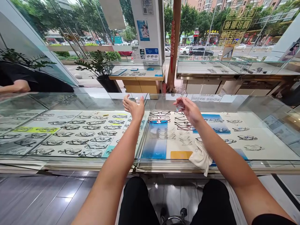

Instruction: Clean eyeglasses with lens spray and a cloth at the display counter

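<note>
Above the glass counter, my left hand has its thumb up and its fingers curved. A small white-topped clear bottle shows between them; the hand hides most of it. To the right, my right hand pinches a pair of glasses with clear lenses, held raised and turned on its side. Below my right forearm, a cream cloth lies crumpled on the counter's glass top and hangs over its front edge.
The glass display counter spans the view in front of my knees. Inside it, rows of eyeglass frames lie beside blue cards and a yellow case. At far left, another person's arm rests near the counter. A potted plant stands beyond.
</note>
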Motion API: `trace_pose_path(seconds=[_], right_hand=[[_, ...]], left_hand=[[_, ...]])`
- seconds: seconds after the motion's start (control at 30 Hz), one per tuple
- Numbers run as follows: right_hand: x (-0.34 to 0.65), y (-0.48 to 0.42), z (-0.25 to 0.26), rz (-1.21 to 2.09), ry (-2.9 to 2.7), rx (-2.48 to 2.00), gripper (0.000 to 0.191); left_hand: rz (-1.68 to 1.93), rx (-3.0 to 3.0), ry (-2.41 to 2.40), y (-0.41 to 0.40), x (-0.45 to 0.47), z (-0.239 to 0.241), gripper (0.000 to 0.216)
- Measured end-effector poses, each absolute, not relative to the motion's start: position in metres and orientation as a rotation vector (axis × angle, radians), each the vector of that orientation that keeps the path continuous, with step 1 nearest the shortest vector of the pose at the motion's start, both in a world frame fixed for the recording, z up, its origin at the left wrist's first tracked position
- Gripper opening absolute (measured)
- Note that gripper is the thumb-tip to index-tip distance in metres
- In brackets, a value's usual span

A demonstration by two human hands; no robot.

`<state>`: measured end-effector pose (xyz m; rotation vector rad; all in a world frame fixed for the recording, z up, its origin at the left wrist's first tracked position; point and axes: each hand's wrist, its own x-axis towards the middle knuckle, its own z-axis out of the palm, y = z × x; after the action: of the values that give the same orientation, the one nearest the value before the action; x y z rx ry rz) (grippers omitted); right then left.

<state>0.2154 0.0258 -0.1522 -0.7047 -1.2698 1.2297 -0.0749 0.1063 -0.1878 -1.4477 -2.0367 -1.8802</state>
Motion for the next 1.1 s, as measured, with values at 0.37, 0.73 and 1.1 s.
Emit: trace_pose_path(seconds=[0.37,0.73,1.1], right_hand=[[0.264,0.053,-0.147,1.012,-1.154,-0.796,0.043],[0.259,0.055,-0.152,1.046,-1.165,-0.781,0.047],[0.256,0.053,-0.151,1.072,-1.16,-0.771,0.048]], left_hand=[[-1.491,-2.732,-0.923,-0.004,0.043,-0.175,0.052],[-0.273,-3.289,-0.214,-0.044,0.09,-0.219,0.055],[-0.806,-3.612,-0.489,-0.021,0.07,-0.184,0.066]])
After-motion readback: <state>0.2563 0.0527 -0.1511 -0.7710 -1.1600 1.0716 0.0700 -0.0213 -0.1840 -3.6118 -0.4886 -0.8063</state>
